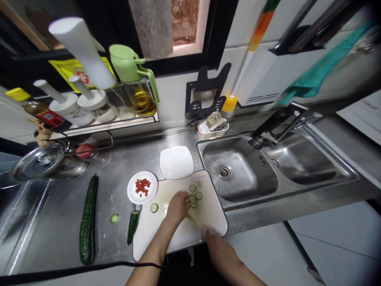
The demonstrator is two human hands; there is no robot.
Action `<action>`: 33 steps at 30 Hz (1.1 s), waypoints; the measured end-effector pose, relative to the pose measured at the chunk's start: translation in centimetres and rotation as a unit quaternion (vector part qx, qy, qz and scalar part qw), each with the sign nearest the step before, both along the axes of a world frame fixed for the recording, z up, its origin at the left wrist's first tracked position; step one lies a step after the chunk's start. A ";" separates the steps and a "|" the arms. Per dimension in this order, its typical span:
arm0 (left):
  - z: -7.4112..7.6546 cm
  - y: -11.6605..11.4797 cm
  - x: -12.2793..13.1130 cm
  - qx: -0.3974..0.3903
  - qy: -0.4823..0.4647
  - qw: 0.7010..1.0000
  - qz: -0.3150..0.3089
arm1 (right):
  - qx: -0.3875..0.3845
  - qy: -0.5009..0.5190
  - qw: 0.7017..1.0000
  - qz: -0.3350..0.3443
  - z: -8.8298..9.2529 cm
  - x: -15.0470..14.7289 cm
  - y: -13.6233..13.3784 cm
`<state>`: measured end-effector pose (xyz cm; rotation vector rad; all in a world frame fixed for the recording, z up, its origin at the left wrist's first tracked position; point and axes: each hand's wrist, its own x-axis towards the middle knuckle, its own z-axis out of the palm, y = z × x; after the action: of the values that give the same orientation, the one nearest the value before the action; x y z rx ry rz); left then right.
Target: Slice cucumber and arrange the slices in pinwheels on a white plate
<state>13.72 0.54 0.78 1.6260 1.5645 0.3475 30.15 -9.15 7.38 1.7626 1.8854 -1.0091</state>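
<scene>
A white cutting board (149, 234) lies on the steel counter at the sink's left edge. Cucumber slices (195, 196) lie on its far right part, and one more slice (154, 207) lies at its left. My left hand (177, 207) rests on the board with its fingers curled, the tips pressed on the nearest slices. My right hand (218, 248) is closed at the board's near right corner around what looks like a knife handle. A pale blade (198, 220) reaches from it towards my left hand. A cucumber end piece (133, 226) lies against the board's left edge.
A whole cucumber (87, 220) and a stray slice (114, 218) lie on the counter to the left. A small plate of red bits (142, 187) and a white square plate (176, 162) stand behind the board. The double sink (238, 171) is on the right; a pot lid (40, 161) and oil bottles sit at the back left.
</scene>
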 end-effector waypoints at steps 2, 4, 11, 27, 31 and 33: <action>-0.3 0.3 0.9 -0.018 0.029 0.999 -0.026 | -0.027 -0.004 1.000 0.004 0.1 0.0 0.0; -0.6 0.5 1.4 -0.036 0.055 0.997 -0.042 | -0.041 -0.007 0.999 0.003 0.2 -0.1 0.0; -0.8 0.8 1.8 -0.068 0.091 0.992 -0.052 | -0.049 -0.027 0.998 0.004 0.2 -0.3 0.2; -0.6 -1.3 -2.8 -0.054 0.020 0.989 0.133 | -0.061 -0.006 0.998 0.014 0.6 -0.2 1.0; -0.8 -1.8 -3.8 -0.037 0.029 0.984 0.173 | -0.067 -0.019 0.997 0.030 0.7 0.0 1.4; -1.1 -2.0 -4.0 -0.028 0.023 0.983 0.182 | -0.061 -0.021 0.997 0.035 0.8 0.0 1.6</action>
<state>9.74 -1.49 -0.29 1.3101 1.8923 0.4561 30.20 -7.56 8.20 1.6248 1.8067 -1.0303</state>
